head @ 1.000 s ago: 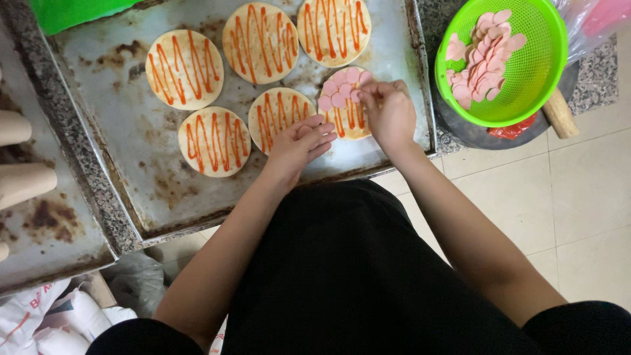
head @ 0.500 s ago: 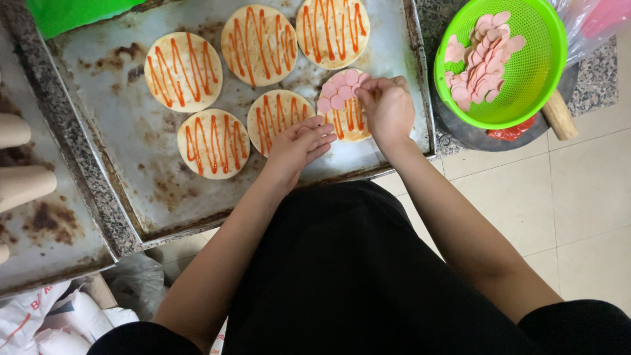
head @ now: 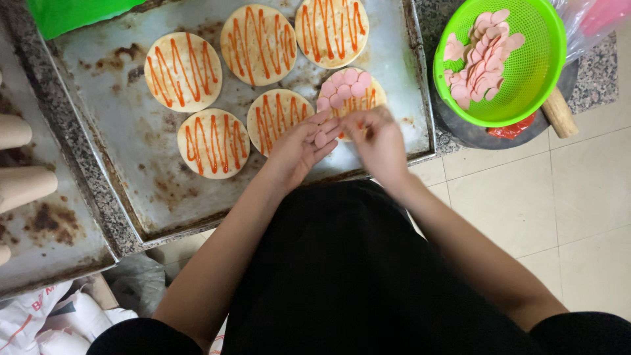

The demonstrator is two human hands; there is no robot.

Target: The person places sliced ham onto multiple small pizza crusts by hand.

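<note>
Black fabric fills the near foreground, and two bare forearms extend from it over the edge of a worn metal baking tray (head: 131, 151) resting on a speckled stone counter (head: 591, 79). Left hand (head: 299, 144): palm partly upturned, fingers loosely spread, with a pink sausage slice (head: 321, 139) lying on the fingers. Right hand (head: 378, 141): fingers curled narrow, fingertips drawn together just beside the left hand; whether they pinch a slice cannot be told. Directly beyond both hands lies a round dough base (head: 351, 92) striped with red sauce, its far and left parts already covered by overlapping pink slices. To its left sit two further sauced bases (head: 279, 118), (head: 212, 142), without slices. Along the far side of the tray lie three more sauced bases (head: 183, 71), (head: 258, 44), (head: 331, 31), well apart from the hands. At far right, off the tray, a green perforated basket (head: 526, 79) holds a heap of sausage slices (head: 480, 56) and rests on a dark pan with a wooden handle (head: 559, 112).
</note>
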